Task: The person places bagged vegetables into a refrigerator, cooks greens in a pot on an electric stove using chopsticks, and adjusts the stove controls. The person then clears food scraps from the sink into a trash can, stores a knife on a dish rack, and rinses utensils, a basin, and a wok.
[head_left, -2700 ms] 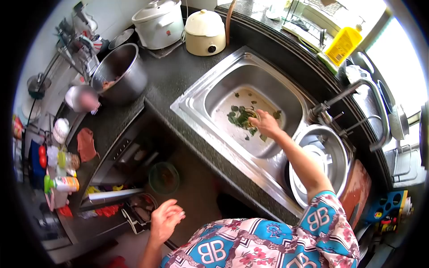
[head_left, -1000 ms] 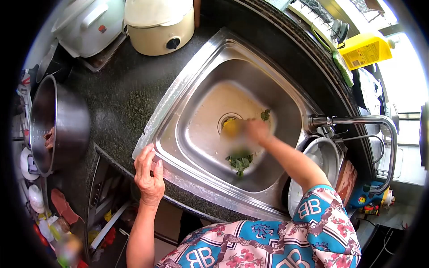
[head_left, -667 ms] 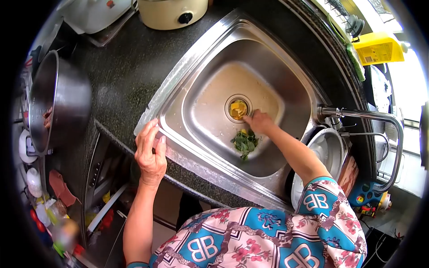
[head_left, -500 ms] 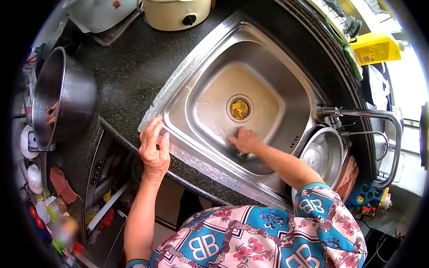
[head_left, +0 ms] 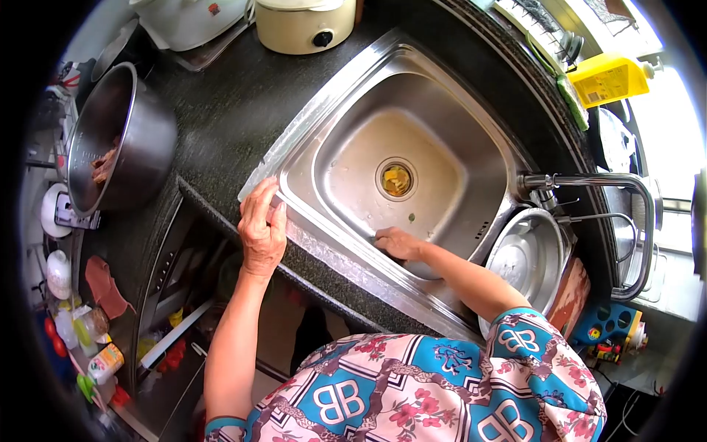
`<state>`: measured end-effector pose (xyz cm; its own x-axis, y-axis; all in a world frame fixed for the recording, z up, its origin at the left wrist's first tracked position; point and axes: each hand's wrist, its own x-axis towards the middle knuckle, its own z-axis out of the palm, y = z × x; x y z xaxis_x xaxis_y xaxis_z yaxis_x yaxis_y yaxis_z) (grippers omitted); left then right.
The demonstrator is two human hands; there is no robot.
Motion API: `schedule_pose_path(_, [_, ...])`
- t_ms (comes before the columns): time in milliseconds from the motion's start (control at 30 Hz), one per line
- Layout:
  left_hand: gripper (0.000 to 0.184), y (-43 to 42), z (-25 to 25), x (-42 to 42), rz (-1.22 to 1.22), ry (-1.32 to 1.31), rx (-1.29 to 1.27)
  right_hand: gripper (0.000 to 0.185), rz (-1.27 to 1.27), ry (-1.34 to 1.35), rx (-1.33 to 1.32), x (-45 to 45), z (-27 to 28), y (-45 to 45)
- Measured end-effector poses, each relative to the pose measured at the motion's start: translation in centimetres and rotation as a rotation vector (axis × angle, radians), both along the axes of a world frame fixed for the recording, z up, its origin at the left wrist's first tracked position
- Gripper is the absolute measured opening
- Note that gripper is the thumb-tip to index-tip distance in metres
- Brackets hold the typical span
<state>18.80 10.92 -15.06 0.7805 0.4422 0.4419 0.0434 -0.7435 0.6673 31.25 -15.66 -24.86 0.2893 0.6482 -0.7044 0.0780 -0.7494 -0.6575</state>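
Note:
My right hand (head_left: pixel 398 243) is down in the steel sink (head_left: pixel 361 147), at the near side of the basin floor, its fingers curled. The leaves seen there before are hidden under it, so what it grips is not visible. One small green leaf (head_left: pixel 412 217) lies just above the hand. Yellow scraps (head_left: pixel 396 180) sit in the drain. My left hand (head_left: pixel 263 227) rests on the sink's left front rim with its fingers spread a little and nothing in them.
A large steel pot (head_left: pixel 140 144) with meat inside stands at the left. The cream cooker (head_left: pixel 305 28) is at the back. Right of the basin are the faucet (head_left: pixel 589 180) and a metal bowl (head_left: pixel 524 258). A yellow bottle (head_left: pixel 607 79) lies on the ledge.
My right hand has moved from near the drain toward the basin's near side, over the leaves. My left hand has come up from below the counter onto the rim.

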Motion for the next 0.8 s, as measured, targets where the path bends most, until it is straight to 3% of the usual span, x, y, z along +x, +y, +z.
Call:
schedule_pose_path(33, [0.035,0.0,0.0,0.1,-0.005,-0.015,-0.007,0.023,-0.161,0.138,-0.065,0.1,2.9,1.0])
schedule_pose_path(167, [0.035,0.0,-0.2,0.1,-0.002,-0.041,-0.004,0.016,-0.231,0.251,0.064,1.1,4.5,2.0])
schedule_pose_path(233, [0.035,-0.1,-0.1,0.1,0.003,-0.042,0.001,0.014,-0.382,0.466,0.097,1.6,5.1,2.8])
schedule_pose_path(267, [0.035,-0.1,-0.2,0.1,0.006,-0.041,-0.007,0.014,-0.375,0.467,0.101,2.1,5.7,3.0])
schedule_pose_path(333, [0.035,-0.1,-0.1,0.1,0.016,-0.039,-0.008,0.013,-0.57,0.806,0.173,2.9,7.0,3.3])
schedule_pose_path(467, [0.034,-0.1,0.0,0.2,0.031,-0.024,-0.017,0.02,-0.734,1.021,0.292,3.3,7.5,3.0])
schedule_pose_path(600, [0.033,-0.1,0.3,0.4,0.009,-0.075,-0.02,0.03,-0.831,1.025,0.383,3.9,8.4,2.6])
schedule_pose_path(733, [0.035,-0.2,-0.1,0.3,0.046,-0.079,0.019,0.031,-0.881,0.748,0.374,3.7,10.8,2.8])
schedule_pose_path(800, [0.035,0.0,0.4,-0.1,0.023,-0.076,0.002,0.029,-0.762,0.877,0.488,2.5,14.0,4.9])
